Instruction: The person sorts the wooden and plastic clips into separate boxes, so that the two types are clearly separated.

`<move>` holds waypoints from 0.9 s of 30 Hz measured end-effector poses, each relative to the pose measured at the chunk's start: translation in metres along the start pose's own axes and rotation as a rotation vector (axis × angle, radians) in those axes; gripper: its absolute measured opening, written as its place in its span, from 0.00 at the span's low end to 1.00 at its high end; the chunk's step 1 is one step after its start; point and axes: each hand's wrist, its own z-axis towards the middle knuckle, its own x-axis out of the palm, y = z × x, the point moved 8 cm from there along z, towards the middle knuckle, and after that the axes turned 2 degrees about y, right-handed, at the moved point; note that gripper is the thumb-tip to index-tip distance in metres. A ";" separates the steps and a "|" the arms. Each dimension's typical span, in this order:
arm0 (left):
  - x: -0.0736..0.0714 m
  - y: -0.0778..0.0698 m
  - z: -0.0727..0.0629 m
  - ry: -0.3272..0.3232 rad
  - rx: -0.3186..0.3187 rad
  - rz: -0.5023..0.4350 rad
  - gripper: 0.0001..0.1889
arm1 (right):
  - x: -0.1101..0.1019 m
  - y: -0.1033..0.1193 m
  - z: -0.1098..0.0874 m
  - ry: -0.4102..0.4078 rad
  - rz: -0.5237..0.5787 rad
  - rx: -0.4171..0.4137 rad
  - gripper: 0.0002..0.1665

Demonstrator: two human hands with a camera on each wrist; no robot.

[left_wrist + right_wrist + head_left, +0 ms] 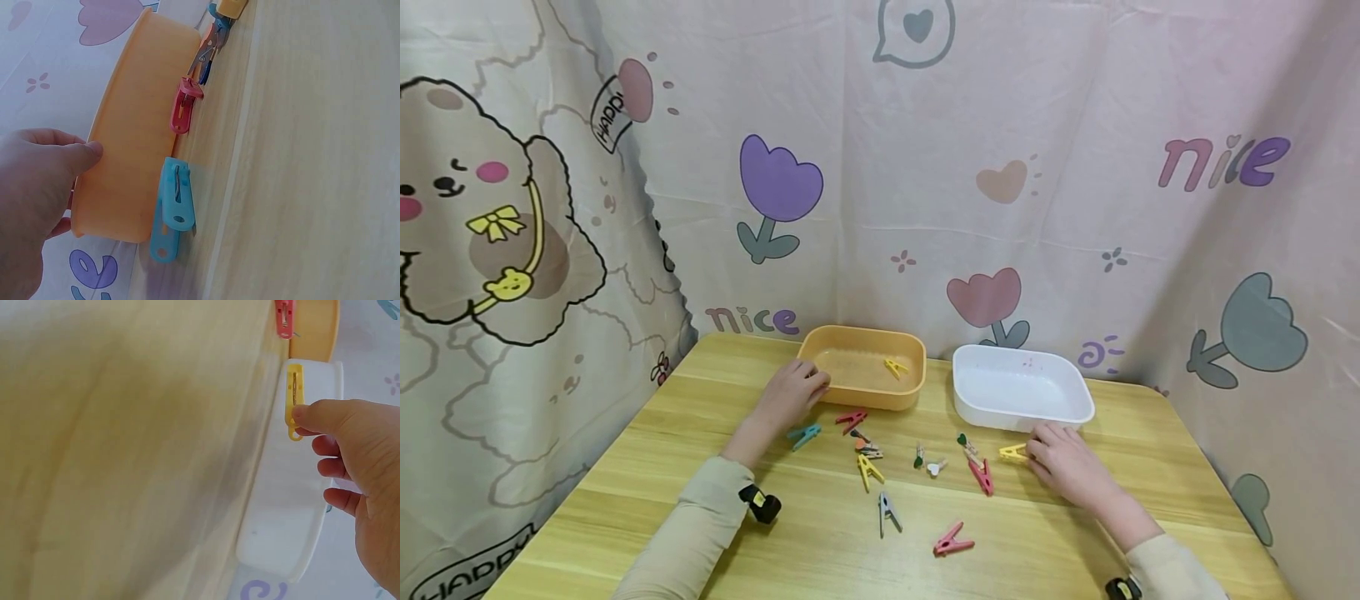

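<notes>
My left hand [792, 390] holds the near left rim of the orange tub [865, 395], its thumb on the outer wall in the left wrist view. Inside that tub lies one yellow clothespin [895, 368]. In front of the white tub [1022, 414], my right hand [1066, 460] pinches another yellow clothespin [295, 387] between thumb and finger. A teal clothespin [805, 436] lies nearest to my left hand, with a red clothespin [852, 420] to its right.
Across the wooden table [820, 550] lie a yellow clothespin [868, 472], a grey clothespin [889, 512], a pink clothespin [953, 540], a red clothespin [981, 477] and several small decorated clips. A printed curtain [865, 250] hangs behind both tubs.
</notes>
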 end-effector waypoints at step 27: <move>-0.003 -0.003 0.001 -0.010 0.005 -0.008 0.03 | -0.032 -0.001 0.044 -0.052 -0.031 -0.048 0.07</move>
